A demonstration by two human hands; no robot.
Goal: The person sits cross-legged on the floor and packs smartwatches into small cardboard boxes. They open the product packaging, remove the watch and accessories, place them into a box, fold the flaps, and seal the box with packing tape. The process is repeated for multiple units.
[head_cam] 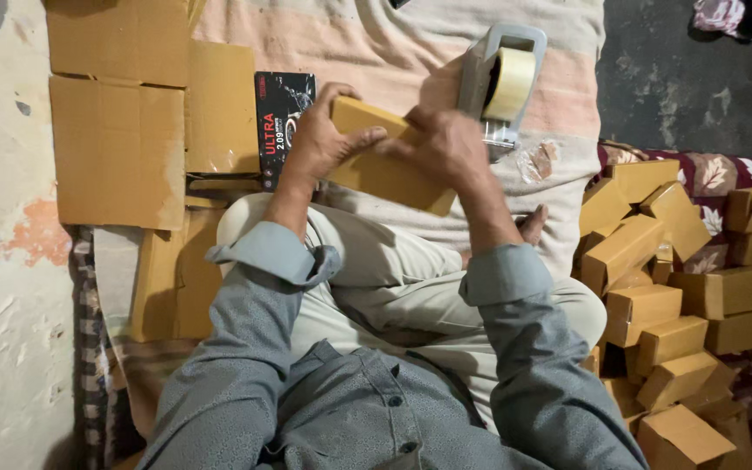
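Holding a small yellow-brown carton over the lap, both hands are closing on it: the left hand is wrapping its near end, thumb lying along the top face and fingers curled over the far edge, while the right hand is pressing down on the carton's other half, fingers bent and tight against the cardboard. Each grip is therefore shut on the carton, not on anything else. The carton is sitting tilted, above a striped pale blanket and just in front of the knees. A grey tape dispenser with a pale roll is resting just beyond the right hand, touching or nearly touching the knuckles; whether a strip is already running onto the carton cannot be told, since the hand is hiding the seam. Judgement: the step in hand appears to be closing and sealing the flaps. The next move seems to call for the left hand keeping the flaps pinned flat while the right frees itself to take the dispenser. A heap of like cartons is lying at the right, flattened cardboard sheets at the left, with a dark printed box just beside the left wrist.
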